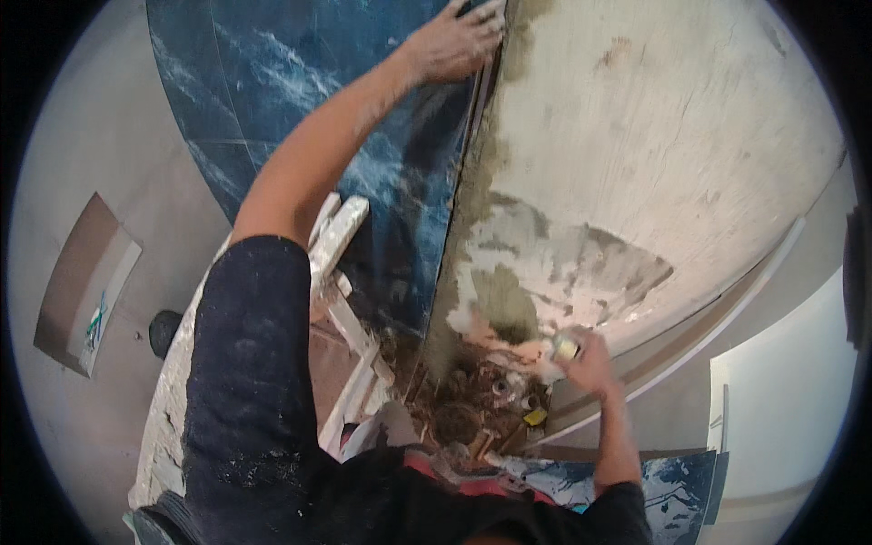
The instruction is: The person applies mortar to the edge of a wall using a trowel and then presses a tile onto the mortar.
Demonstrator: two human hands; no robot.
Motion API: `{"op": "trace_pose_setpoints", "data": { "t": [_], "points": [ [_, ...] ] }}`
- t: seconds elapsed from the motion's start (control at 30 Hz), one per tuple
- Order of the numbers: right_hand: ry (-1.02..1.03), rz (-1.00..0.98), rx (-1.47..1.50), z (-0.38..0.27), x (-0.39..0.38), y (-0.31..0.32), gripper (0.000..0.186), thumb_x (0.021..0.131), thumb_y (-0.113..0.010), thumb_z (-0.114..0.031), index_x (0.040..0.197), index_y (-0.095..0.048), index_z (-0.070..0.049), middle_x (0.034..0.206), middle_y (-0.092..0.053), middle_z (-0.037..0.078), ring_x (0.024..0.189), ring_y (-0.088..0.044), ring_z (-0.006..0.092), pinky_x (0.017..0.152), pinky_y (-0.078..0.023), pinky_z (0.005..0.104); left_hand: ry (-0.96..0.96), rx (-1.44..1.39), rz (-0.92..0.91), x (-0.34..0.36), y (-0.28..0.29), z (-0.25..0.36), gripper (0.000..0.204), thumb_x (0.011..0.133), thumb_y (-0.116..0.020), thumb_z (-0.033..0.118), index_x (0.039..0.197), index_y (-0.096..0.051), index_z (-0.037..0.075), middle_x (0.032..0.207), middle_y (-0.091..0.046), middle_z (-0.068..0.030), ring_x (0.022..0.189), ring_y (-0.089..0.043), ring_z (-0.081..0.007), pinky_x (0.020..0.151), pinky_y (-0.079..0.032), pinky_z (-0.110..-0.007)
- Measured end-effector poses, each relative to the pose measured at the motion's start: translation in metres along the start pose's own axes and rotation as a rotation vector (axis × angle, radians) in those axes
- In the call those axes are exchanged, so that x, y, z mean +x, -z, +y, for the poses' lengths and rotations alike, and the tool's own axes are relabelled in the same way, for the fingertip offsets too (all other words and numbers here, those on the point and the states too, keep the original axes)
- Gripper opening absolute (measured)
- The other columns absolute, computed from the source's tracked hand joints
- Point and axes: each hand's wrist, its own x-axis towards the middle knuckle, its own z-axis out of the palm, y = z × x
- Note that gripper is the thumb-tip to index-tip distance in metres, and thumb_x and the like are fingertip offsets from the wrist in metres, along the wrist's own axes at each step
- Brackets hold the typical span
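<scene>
My left hand (pixel 459 44) reaches up to the right edge of the dark blue marbled tiles (pixel 300 91), its fingers stretched out and apart. Beside that edge runs a strip of grey mortar (pixel 481 150) on the bare plaster wall (pixel 654 118). Lower on the right, my right hand (pixel 590 365) is closed around a small yellowish, round-ended object (pixel 565 349), in front of the patched, damp-looking part of the wall. The kind of object is too blurred to tell.
Below the wall is a rubble-filled opening (pixel 454 418) with pipe ends and a yellow piece (pixel 536 417). A white-splattered wooden frame (pixel 336 245) stands by my left arm. Another blue marbled slab (pixel 672 495) lies at the lower right. A wall niche (pixel 86 282) shows at far left.
</scene>
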Motion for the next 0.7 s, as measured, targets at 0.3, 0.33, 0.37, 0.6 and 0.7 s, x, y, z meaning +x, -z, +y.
{"op": "trace_pose_setpoints", "data": {
  "t": [0.3,0.33,0.37,0.6,0.7],
  "points": [
    [0.320,-0.054,-0.212,-0.041,0.037,0.083,0.039,0.076,-0.075,-0.024,0.108,-0.072,-0.002,0.107,-0.070,0.023,0.100,-0.066,0.0434,0.089,-0.053,0.0450,0.072,0.100,-0.183,-0.008,0.018,0.027,0.049,0.095,-0.057,0.036,0.135,-0.058,0.007,0.149,-0.044,-0.0117,0.150,-0.027,-0.0339,0.117,-0.020,-0.065],
    [0.357,-0.050,-0.268,-0.035,0.042,0.087,0.040,0.077,-0.074,-0.025,0.109,-0.071,-0.001,0.108,-0.069,0.024,0.099,-0.066,0.0437,0.089,-0.053,0.0443,0.083,0.085,-0.220,-0.004,0.020,0.030,0.050,0.095,-0.056,0.034,0.137,-0.056,0.007,0.151,-0.042,-0.0126,0.150,-0.026,-0.0346,0.118,-0.020,-0.065],
    [0.353,-0.075,-0.270,-0.039,0.044,0.093,0.041,0.077,-0.074,-0.026,0.109,-0.071,-0.001,0.107,-0.070,0.024,0.099,-0.066,0.0436,0.089,-0.053,0.0445,0.094,0.068,-0.257,-0.003,0.021,0.034,0.051,0.095,-0.055,0.033,0.139,-0.055,0.006,0.153,-0.041,-0.0136,0.151,-0.024,-0.0354,0.118,-0.020,-0.065],
    [0.454,-0.164,-0.284,-0.069,0.052,0.125,0.050,0.073,-0.073,-0.032,0.111,-0.070,0.002,0.105,-0.071,0.025,0.098,-0.068,0.0418,0.090,-0.053,0.0463,0.162,0.225,-0.368,-0.003,0.023,0.032,0.049,0.102,-0.052,0.040,0.145,-0.051,0.017,0.162,-0.032,-0.0043,0.154,-0.017,-0.0224,0.125,-0.008,-0.058],
    [0.512,-0.226,-0.232,-0.074,0.057,0.139,0.049,0.075,-0.073,-0.033,0.110,-0.070,0.001,0.104,-0.071,0.025,0.098,-0.068,0.0418,0.090,-0.053,0.0465,0.155,0.167,-0.392,0.011,0.025,0.028,0.052,0.100,-0.052,0.041,0.147,-0.050,0.018,0.161,-0.033,-0.0054,0.154,-0.018,-0.0229,0.125,-0.008,-0.058]
  ]
}}
